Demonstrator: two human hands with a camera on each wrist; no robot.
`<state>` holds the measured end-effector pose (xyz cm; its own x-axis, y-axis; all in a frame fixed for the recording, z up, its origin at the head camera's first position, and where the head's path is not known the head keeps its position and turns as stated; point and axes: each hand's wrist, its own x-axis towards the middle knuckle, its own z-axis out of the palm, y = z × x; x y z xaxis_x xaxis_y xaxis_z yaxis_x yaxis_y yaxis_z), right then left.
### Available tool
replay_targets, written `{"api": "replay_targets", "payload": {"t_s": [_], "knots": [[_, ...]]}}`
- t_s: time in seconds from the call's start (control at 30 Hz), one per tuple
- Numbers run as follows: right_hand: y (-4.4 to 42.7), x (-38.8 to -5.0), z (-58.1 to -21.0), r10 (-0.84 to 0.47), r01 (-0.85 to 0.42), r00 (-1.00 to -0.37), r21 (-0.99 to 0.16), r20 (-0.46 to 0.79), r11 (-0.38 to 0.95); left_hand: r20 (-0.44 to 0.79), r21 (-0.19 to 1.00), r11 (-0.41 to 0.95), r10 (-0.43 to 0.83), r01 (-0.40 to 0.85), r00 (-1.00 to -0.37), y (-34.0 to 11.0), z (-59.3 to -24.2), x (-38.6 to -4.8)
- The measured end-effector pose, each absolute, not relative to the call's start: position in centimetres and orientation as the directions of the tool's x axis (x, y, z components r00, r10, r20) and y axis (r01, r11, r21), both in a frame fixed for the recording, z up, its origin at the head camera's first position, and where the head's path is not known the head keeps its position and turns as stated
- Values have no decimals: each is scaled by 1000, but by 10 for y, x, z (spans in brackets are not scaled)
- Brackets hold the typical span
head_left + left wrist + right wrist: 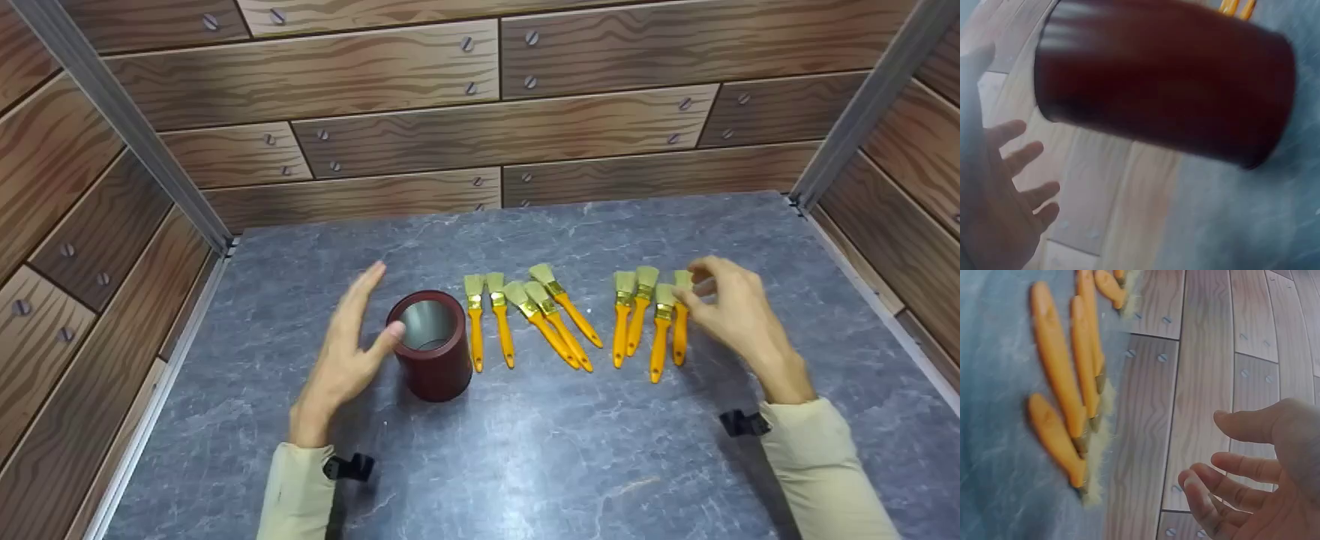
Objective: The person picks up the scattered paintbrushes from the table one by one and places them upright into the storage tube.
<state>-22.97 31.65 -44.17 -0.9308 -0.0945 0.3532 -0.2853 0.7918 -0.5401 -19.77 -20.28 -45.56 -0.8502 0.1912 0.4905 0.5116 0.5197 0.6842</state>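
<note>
Dark red cup (437,375) upright on the grey marbled counter (555,450), left of the middle, well in from the left edge; grey interior showing through its mouth. Left hand (341,360) beside it on the left-edge side, fingers (360,292) long and extended, thumb (390,335) spread wide and overlapping the rim in the head view. Left wrist view shows a gap between hand and cup; nothing gripped.

Brushes right of the cup in two clusters: five (562,330) near it, three of these fanned aslant; four (639,315) farther toward the right edge. All have orange handles, gold-coloured collars, pale bristles; bristles toward the back edge, handles toward the near side.

Right hand (731,307) just beside the rightmost brush (680,330), at its bristle end. Fingers bent, thumb parted from them, nothing held; right wrist view shows them apart from the brushes. Contact with that brush: cannot tell from the head view.

Pale sleeves (296,487) on both arms. Wood-patterned wall (390,75) behind the back edge.
</note>
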Motion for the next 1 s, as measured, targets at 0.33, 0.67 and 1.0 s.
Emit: {"api": "replay_targets", "payload": {"t_s": [0.33,0.67,1.0], "knots": [[340,-238,-470,-35,-152,-978,-585,205,797,401,901,64,252,428,-881,-200,-508,-205],[351,-253,-483,28,125,-986,-631,-162,765,260,965,-108,316,237,-913,-201,-541,-202],[353,-256,-486,91,246,-964,-714,-248,656,171,984,-95,302,149,-938,-201,-547,-201]]}}
